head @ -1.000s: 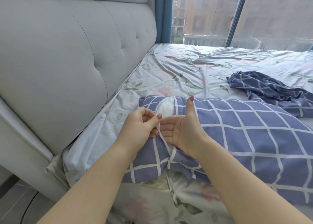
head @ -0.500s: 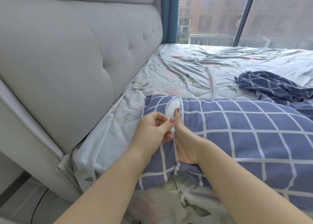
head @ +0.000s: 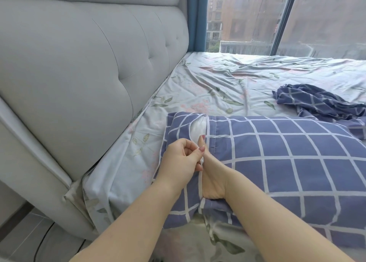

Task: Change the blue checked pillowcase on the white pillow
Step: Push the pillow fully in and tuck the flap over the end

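A blue checked pillowcase (head: 277, 162) covers the pillow lying across the bed in front of me. At its left end the opening gapes, and the white pillow (head: 198, 129) shows through it. My left hand (head: 180, 160) pinches the left edge of that opening between thumb and fingers. My right hand (head: 212, 172) lies edge-on in the slit; only its thumb and the heel of the palm show, the fingers are hidden inside the case. A second blue checked pillowcase (head: 316, 101) lies crumpled on the sheet at the far right.
The bed wears a pale floral sheet (head: 227, 79). A grey padded headboard (head: 89, 69) rises along the left. A window (head: 277, 18) with a blue curtain (head: 197, 18) closes off the far side. Grey floor (head: 25, 236) shows at the lower left.
My right hand has turned from open palm-up to edge-on and slid into the pillowcase opening. My left hand has kept its pinch on the edge.
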